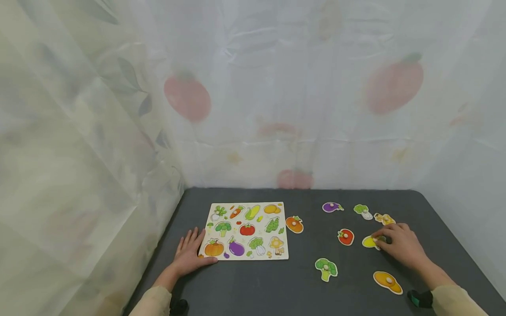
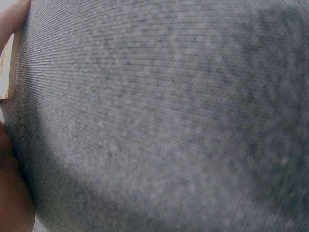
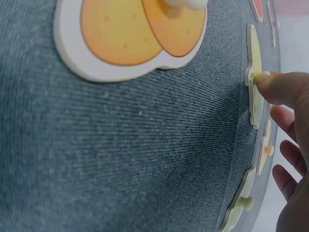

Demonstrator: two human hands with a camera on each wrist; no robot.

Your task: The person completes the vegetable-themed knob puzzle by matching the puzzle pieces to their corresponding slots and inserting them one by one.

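My left hand (image 1: 191, 253) rests with fingers spread on the left edge and near corner of a pale vegetable puzzle board (image 1: 247, 239). In the left wrist view, parts of that hand and the board's edge (image 2: 10, 72) show at the far left. At the right, my right hand (image 1: 403, 244) is over a yellow corn puzzle piece (image 1: 369, 242). Its thumb and index finger pinch the small knob on the corn piece (image 3: 256, 53), which lies at the dark tabletop. The hand hides part of the piece in the head view.
Loose knobbed pieces lie around: pumpkin (image 1: 294, 224) touching or near the board, eggplant (image 1: 332, 207), leafy cabbage (image 1: 363, 211), orange-yellow piece (image 1: 384, 219), tomato (image 1: 345, 237), broccoli (image 1: 326, 268) and potato (image 1: 387, 281). A green piece (image 3: 239, 200) shows near the right hand. Curtains surround the table.
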